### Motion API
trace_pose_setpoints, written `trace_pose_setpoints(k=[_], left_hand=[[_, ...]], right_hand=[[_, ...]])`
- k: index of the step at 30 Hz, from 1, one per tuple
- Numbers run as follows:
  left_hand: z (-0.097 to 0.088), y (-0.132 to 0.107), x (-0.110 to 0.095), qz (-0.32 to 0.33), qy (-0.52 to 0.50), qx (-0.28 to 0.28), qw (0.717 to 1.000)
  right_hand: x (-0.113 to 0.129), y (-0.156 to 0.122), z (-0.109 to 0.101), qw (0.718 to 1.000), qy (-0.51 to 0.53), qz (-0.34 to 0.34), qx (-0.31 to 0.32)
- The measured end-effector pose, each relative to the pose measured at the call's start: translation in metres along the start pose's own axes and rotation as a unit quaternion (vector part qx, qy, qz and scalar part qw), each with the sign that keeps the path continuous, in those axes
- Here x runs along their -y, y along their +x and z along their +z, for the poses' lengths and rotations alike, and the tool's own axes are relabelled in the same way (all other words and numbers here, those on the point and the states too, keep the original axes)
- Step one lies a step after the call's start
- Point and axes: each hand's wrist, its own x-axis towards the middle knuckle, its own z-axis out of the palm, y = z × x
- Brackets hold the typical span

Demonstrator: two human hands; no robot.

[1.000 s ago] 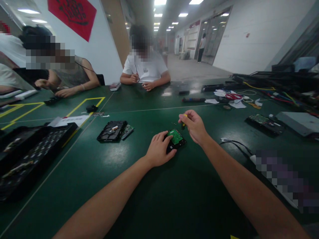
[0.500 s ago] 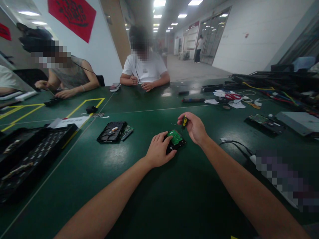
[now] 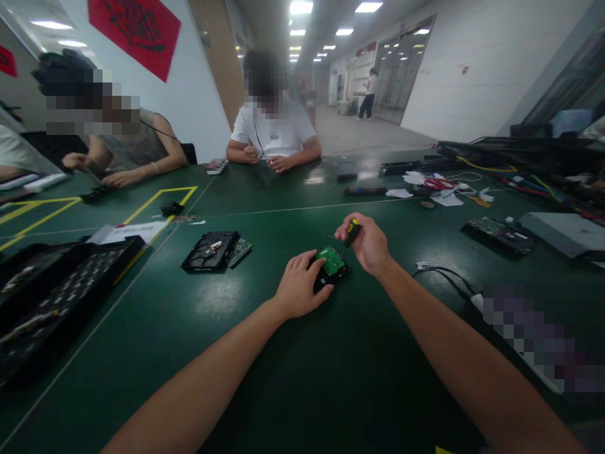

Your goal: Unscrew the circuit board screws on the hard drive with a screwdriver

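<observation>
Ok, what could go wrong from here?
The screwdriver in the right hand could slip and scratch the green circuit board, or jab the left hand resting on the hard drive. The tiny loose pieces just beyond the drive, possibly screws, might get knocked away and lost.

Lit from above by receding rows of bright ceiling panels [image 3: 368,7]. Bounded left by a white wall [image 3: 189,101] with a tilted red poster [image 3: 137,34], then a tan panel [image 3: 208,47]; right by a pale wall [image 3: 454,94] and glass doors [image 3: 399,79]. Opening onto grey floor [image 3: 338,129] beyond a glossy green desk [image 3: 340,378] marked with yellow tape [image 3: 178,188].
</observation>
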Motion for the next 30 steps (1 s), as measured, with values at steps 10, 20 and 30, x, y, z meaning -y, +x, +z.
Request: trace_pose_setpoints(k=[10, 20, 30], left_hand=[[-0.0005, 0.0002, -0.0006, -0.001, 0.004, -0.003, 1.000], [-0.0014, 0.0001, -0.0007, -0.003, -0.004, -0.001, 1.000], [0.0000, 0.0002, 0.0001, -0.002, -0.006, -0.006, 1.000]], right_hand=[[-0.0020, -0.0011, -0.0019, 1.000, -0.016, -0.006, 0.001], [-0.0034, -0.0028, 0.0006, 1.000, 0.004, -0.007, -0.020], [-0.0045, -0.0048, 0.0019, 1.000, -0.020, 0.004, 0.006]])
